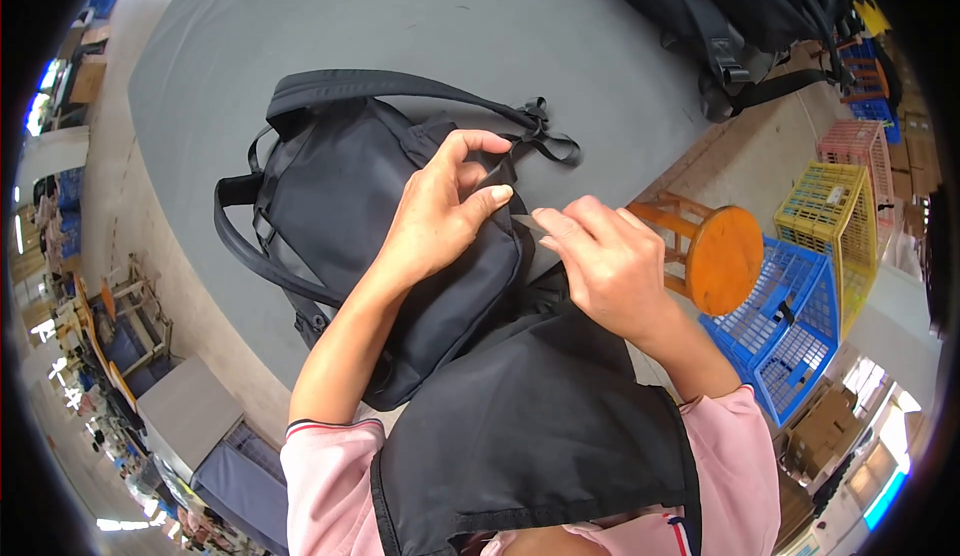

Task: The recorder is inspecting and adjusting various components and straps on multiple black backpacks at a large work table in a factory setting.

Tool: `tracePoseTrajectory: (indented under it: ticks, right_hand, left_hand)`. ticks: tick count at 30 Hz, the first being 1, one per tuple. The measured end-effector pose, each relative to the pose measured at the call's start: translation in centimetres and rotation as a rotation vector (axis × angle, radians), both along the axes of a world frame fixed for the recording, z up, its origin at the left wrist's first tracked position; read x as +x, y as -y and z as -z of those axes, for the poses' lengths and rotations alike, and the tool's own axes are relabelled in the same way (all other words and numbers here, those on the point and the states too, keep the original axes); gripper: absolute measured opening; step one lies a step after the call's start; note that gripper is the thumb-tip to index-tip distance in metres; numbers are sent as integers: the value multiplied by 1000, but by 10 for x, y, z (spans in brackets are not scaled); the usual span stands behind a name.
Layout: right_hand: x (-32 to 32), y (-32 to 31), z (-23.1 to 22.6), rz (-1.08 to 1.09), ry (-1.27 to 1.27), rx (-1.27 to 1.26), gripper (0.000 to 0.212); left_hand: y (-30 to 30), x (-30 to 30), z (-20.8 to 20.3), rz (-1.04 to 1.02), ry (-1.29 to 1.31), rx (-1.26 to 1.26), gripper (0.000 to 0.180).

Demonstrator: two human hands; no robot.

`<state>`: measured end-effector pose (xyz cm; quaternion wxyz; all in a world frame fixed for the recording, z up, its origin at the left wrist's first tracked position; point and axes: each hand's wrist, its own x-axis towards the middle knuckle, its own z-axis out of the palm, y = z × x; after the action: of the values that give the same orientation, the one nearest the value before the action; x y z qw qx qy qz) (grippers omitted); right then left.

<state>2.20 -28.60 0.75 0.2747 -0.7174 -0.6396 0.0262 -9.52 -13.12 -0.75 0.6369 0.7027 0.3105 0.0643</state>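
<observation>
Black backpack (370,246) lying at near edge of grey bench (400,16), straps splayed. Left hand (440,211) pinching fabric at bag's top, fingers curled tight. Right hand (605,261) gripping a small blade-like tool (522,222), kind unclear. Trimming seemingly underway; extent finished not discernible.
</observation>
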Motion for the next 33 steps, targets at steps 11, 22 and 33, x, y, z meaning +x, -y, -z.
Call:
tracePoseTrajectory:
  ticks: [11,22,33]
  right_hand:
    - [0,6,0,7,-99,-54,22]
    - [-6,9,8,101,-455,117,25]
    - [-20,-2,24,-94,-1088,-78,21]
  left_hand:
    - [-1,-1,3,12,13,-21,32]
    - [22,-19,-10,-187,303,-134,31]
    - [40,-68,27,-773,914,-1022,21]
